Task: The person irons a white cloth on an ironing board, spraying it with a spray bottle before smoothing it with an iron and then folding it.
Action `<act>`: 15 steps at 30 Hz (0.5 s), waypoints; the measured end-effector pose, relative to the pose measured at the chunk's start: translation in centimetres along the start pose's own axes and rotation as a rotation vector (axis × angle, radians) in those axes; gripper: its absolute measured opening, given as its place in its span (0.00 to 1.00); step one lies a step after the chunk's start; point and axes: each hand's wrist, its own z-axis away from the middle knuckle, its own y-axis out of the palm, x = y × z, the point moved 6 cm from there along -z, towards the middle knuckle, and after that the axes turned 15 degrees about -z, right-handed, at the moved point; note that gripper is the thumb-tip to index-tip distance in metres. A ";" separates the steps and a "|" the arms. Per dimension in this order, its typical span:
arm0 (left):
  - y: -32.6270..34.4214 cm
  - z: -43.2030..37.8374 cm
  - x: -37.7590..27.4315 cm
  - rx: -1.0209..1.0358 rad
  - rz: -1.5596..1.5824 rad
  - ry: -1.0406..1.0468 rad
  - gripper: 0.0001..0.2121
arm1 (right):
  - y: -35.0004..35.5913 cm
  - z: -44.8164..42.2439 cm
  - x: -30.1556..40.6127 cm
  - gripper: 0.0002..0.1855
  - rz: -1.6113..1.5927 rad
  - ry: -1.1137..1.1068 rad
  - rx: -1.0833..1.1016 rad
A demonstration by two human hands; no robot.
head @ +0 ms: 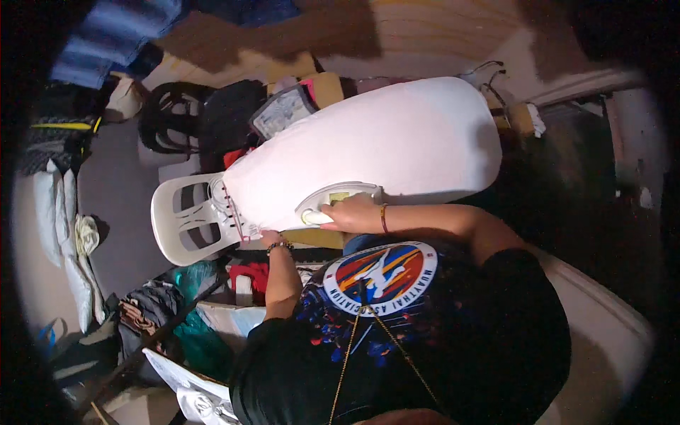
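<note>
A long ironing board with a white cover lies before me, its narrow end at a white plastic chair. My right hand is closed around the handle of a pale clothes iron, which rests on the near edge of the board. My left hand is at the board's narrow left end, near a pinkish cord; the fingers are small in view, and whether they grip anything cannot be told. A coiled white cable lies between the chair and the board's end.
Behind the board stand a black chair and cardboard pieces. White pillows lie at the far left. Near my left arm are a green plastic bag, dark clothes and an open box with red cloth.
</note>
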 end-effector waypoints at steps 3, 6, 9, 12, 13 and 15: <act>-1.8 4.5 -1.4 -0.298 -0.274 0.138 0.30 | -3.6 2.7 -1.3 0.24 0.015 0.158 -0.006; -0.7 12.1 -5.0 -0.398 -0.339 0.751 0.29 | -7.8 9.3 -6.0 0.25 -0.096 0.317 -0.254; 4.0 21.0 -5.9 -0.183 -0.527 1.552 0.26 | -11.7 16.3 -9.1 0.27 -0.071 0.452 -0.440; 8.5 30.5 -3.5 0.136 -0.882 1.872 0.31 | -13.2 23.7 -14.1 0.29 -0.085 0.613 -0.667; 9.0 31.7 -2.4 0.135 -0.834 2.020 0.31 | -13.9 25.4 -15.6 0.29 -0.074 0.603 -0.669; 10.4 33.8 -0.9 0.249 -0.902 2.142 0.31 | -16.1 29.4 -18.0 0.28 -0.107 0.661 -0.843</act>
